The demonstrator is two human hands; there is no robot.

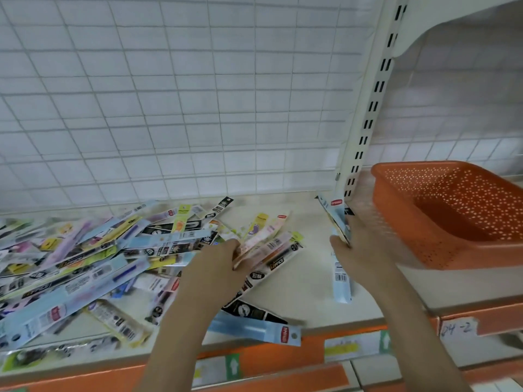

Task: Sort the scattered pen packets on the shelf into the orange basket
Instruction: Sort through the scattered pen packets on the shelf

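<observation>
pen packets (93,264) heaped on the shelf (305,278) at left, basket (441,250) on it at right, upright post (365,114) between, behind them

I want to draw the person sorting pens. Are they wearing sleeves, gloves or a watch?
No. Both forearms are bare right down to the bottom of the picture. The left hand and right hand have no gloves, and no watch, bracelet or ring shows on them.
</observation>
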